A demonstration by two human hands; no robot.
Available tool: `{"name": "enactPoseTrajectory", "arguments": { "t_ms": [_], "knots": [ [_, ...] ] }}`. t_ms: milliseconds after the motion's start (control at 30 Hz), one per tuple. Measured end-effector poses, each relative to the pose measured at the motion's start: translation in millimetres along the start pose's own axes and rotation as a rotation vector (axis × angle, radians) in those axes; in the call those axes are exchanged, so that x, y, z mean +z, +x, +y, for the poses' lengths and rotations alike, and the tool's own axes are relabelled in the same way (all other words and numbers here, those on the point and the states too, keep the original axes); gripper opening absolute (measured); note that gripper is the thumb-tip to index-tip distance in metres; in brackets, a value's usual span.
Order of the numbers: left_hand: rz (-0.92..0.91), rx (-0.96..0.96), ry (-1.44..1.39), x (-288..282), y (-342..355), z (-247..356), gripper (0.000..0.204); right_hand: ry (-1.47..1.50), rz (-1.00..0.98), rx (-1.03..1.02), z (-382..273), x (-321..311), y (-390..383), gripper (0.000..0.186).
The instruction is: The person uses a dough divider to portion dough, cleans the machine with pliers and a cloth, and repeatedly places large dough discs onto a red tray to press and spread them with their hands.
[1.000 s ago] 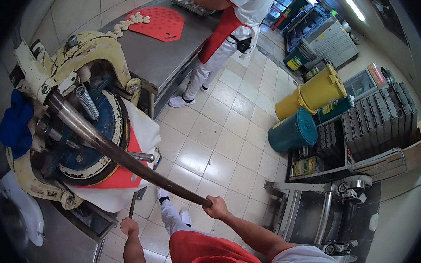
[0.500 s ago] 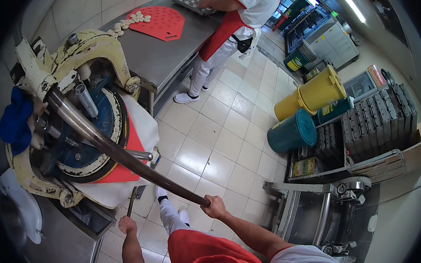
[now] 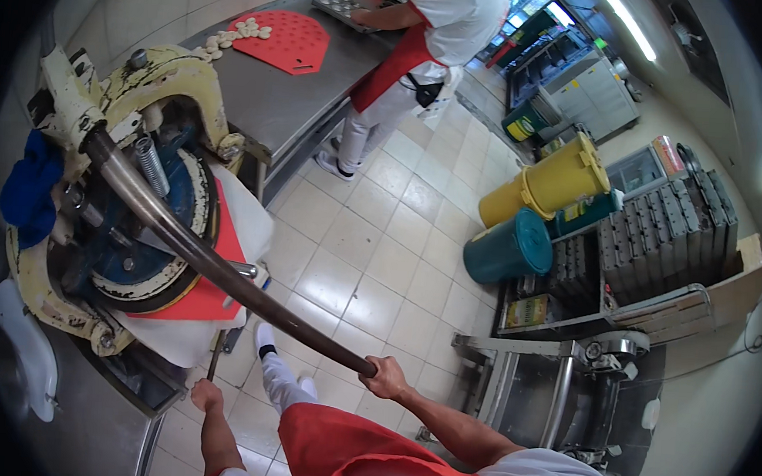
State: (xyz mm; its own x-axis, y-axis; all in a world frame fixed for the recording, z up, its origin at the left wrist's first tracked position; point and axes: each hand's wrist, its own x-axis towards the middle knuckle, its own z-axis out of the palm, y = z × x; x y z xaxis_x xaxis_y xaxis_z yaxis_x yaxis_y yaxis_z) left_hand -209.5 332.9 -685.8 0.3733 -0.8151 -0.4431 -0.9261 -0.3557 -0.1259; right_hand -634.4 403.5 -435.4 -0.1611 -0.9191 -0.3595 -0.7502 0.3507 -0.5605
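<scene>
A person in a red apron (image 3: 359,450) stands with the right hand (image 3: 385,378) wrapped around the free end of a long, curved metal lever (image 3: 263,305), which slants from a cream-framed press (image 3: 192,74) at left. The left hand (image 3: 207,395) clasps a thin rod (image 3: 216,354) near the press; I cannot tell what it joins. A red board (image 3: 207,301) juts from beneath the press's round plate (image 3: 131,262). Beyond, at a steel table (image 3: 258,100), a co-worker (image 3: 464,25) handles a tray (image 3: 336,8) near pale lumps (image 3: 252,29) and a red sheet (image 3: 301,41).

Lever (image 3: 247,291) is glossy mtl, frame (image 3: 169,66) rough w/ chipped paint.
</scene>
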Motion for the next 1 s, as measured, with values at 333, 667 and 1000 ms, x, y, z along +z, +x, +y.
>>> {"name": "enactPoseTrajectory", "arguments": {
  "t_ms": [333, 667, 1000],
  "knots": [
    [0.021, 0.027, -0.012, -5.8, -5.3, 6.2, 0.008, -0.014, -0.012, 0.023, 2.1, -13.1, -7.2, 0.021],
    [0.052, 0.018, -0.022, -3.0, -3.4, 3.3, 0.010, -0.009, -0.026, 0.021, -8.0, -25.9, -13.7, 0.021],
    [0.021, 0.016, -0.043, 4.6, 3.4, -0.4, 0.010, -0.055, -0.041, 0.069, -21.1, -46.7, -21.0, 0.021]
  ]
}}
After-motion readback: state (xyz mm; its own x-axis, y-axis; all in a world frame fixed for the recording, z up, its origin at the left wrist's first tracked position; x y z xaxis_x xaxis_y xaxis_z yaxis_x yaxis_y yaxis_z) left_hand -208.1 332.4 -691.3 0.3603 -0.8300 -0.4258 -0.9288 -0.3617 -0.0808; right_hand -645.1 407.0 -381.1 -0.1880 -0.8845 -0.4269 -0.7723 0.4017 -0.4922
